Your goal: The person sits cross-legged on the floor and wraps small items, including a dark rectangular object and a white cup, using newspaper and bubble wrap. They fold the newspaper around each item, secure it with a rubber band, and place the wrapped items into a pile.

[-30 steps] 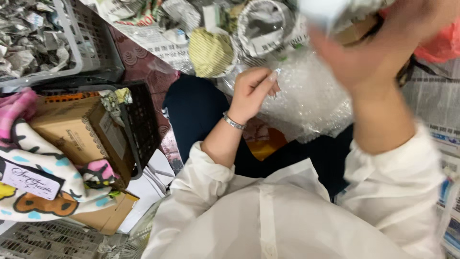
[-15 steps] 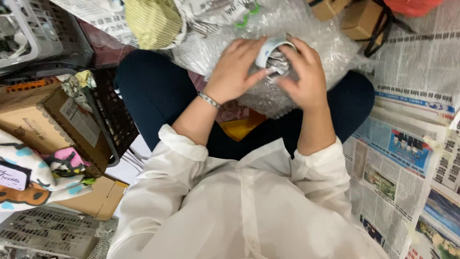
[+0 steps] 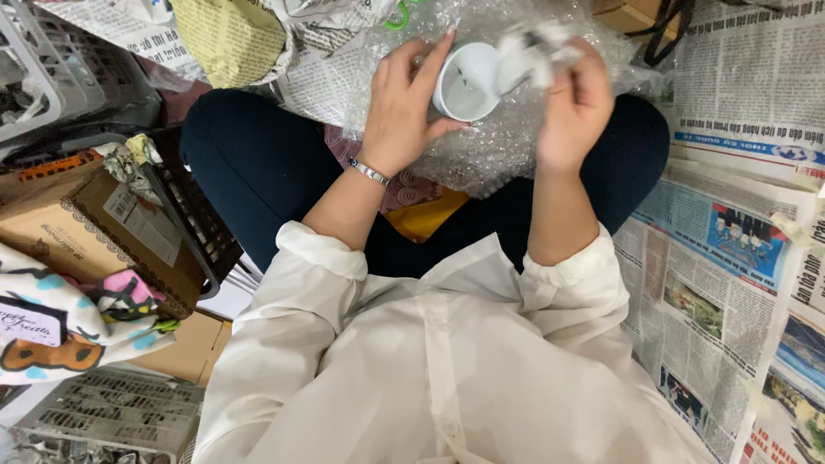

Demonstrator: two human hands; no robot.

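Note:
I sit cross-legged on the floor in a white shirt and dark trousers. My left hand (image 3: 402, 107), with a silver bracelet at the wrist, grips a small white cup (image 3: 465, 82) by its side, the mouth facing me. My right hand (image 3: 574, 99) pinches a crumpled wad of newspaper (image 3: 530, 53) just above the cup's rim. Both hands hover over a sheet of bubble wrap (image 3: 498, 142) spread across my lap.
Crumpled newspaper bundles (image 3: 232, 34) lie ahead. Grey plastic baskets (image 3: 60, 69) and a black crate (image 3: 193, 228) with a cardboard box (image 3: 77, 228) stand to my left, beside a patterned cloth (image 3: 69, 322). Newspaper sheets (image 3: 730, 249) cover the floor on my right.
My right hand came down from high up to meet the left over the bubble wrap. The paper wad that sat in the cup is now lifted out above its rim.

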